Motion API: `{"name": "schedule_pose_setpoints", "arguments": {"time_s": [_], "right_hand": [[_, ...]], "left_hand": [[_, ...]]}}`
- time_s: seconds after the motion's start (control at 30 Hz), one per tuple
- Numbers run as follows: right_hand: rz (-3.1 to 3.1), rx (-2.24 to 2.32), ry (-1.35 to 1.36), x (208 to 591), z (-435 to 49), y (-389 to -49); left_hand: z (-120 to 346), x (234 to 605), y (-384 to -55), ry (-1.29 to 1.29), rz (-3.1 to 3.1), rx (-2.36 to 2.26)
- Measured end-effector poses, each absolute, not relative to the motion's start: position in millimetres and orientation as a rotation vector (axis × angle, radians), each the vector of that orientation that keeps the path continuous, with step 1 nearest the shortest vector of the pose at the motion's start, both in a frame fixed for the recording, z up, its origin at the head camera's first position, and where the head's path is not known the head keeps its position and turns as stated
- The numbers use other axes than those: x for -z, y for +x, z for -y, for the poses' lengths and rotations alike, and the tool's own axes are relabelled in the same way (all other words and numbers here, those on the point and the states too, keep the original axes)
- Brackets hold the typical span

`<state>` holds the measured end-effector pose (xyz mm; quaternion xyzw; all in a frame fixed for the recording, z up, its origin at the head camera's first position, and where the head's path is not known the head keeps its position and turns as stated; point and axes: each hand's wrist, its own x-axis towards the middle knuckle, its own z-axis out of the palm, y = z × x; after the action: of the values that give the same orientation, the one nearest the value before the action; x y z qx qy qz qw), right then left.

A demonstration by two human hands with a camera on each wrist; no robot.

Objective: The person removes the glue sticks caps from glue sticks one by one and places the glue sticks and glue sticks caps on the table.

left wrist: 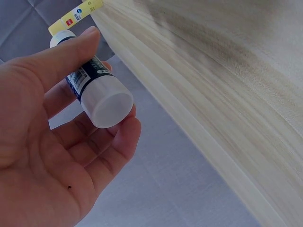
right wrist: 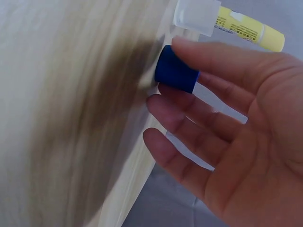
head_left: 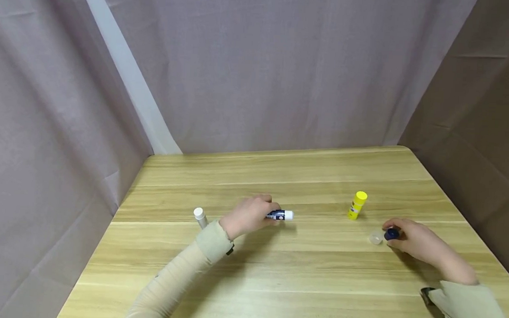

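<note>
My left hand [head_left: 252, 215] grips a glue stick [head_left: 283, 215] with a dark blue printed label, held on its side over the table. One white end sticks out to the right; in the left wrist view its other end is a translucent, hollow-looking base [left wrist: 112, 109]. On the right side of the table, my right hand [head_left: 421, 242] pinches a small dark blue cap [right wrist: 176, 70] between thumb and fingertips, close over the wood. Just left of that cap lies a translucent cap [head_left: 376, 238]. A yellow glue stick [head_left: 357, 205] stands upright behind it.
Behind my left forearm stands a white-topped tube [head_left: 200, 216], its lower part hidden by the sleeve. The wooden table [head_left: 300, 275] ends at grey curtains [head_left: 275, 74] at the back and left, and a darker brownish curtain [head_left: 487, 112] on the right.
</note>
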<state>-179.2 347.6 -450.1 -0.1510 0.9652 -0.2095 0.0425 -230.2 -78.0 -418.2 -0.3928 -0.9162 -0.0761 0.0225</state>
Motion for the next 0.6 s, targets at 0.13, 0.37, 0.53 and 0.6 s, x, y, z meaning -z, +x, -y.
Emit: {"name": "schedule_pose_setpoints", "arguments": {"time_s": [0.13, 0.37, 0.53, 0.6], "right_hand": [[-2.950, 0.652, -0.465, 449.6, -346.4, -179.7], [-2.920, 0.660, -0.460, 446.1, -345.7, -179.7], [-2.908, 0.664, -0.441, 445.9, -344.1, -178.2], [-2.911, 0.665, -0.437, 445.2, -343.6, -178.2]], "left_hand": [[77.0, 417.7, -229.9, -1.218, 2.840, 0.256], [75.5, 417.3, -230.3, -1.228, 2.838, 0.257], [75.5, 419.8, -229.4, -1.239, 2.832, 0.258], [75.6, 420.6, -229.2, -1.240, 2.832, 0.266]]}}
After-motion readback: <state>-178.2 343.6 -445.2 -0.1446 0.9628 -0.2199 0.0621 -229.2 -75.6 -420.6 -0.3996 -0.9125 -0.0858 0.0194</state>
